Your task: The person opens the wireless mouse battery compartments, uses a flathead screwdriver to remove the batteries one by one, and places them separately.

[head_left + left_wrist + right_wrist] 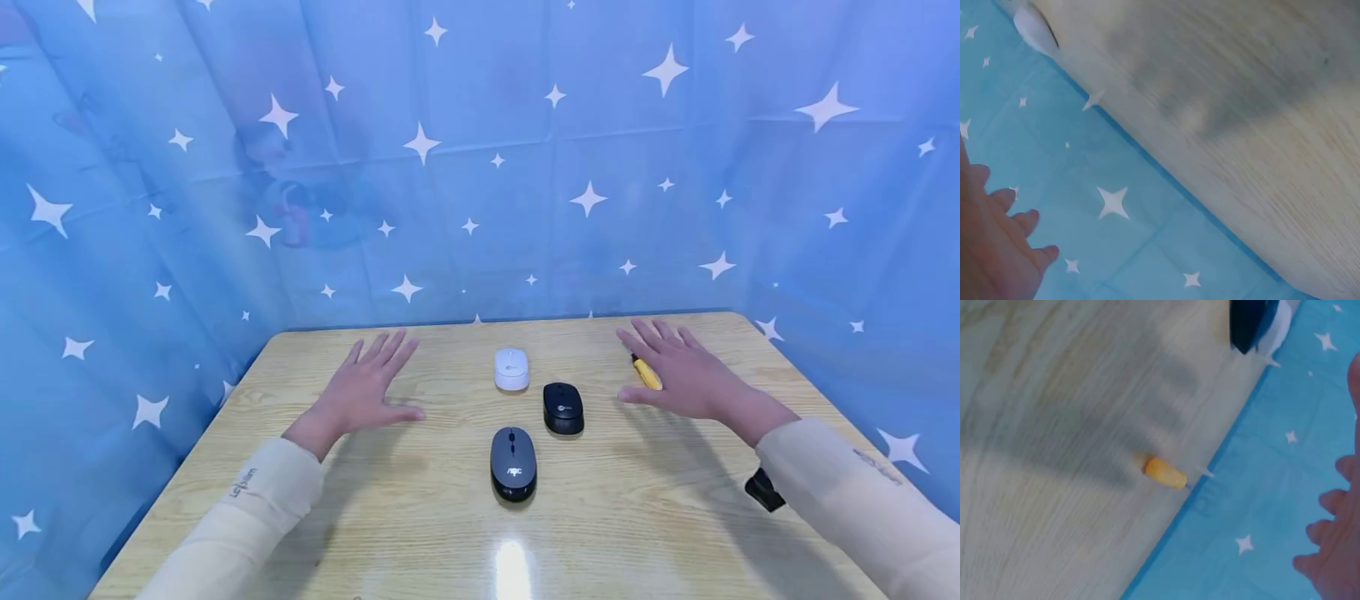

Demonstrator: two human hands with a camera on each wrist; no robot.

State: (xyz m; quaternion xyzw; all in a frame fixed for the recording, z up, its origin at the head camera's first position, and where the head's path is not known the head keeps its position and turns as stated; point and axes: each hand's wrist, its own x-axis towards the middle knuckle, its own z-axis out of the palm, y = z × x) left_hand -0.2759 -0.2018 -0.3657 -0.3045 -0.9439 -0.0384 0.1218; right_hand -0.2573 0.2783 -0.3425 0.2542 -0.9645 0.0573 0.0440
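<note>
Three computer mice sit on the wooden table in the head view: a white mouse (512,369) at the back, a small black mouse (563,408) right of it, and a dark grey mouse (513,463) nearest me. My left hand (365,387), fingers spread, hovers above the table left of the mice and holds nothing. On the other side, my right hand (684,377) is also spread and empty. Beneath it lies a screwdriver with a yellow handle (647,374), partly hidden by the hand. That yellow handle also appears in the right wrist view (1165,473).
The pale wooden table (442,533) has rounded back corners. A blue curtain (480,233) with white stars hangs behind it and at both sides. Close to the right sleeve is a black object (765,490), partly covered by the cuff.
</note>
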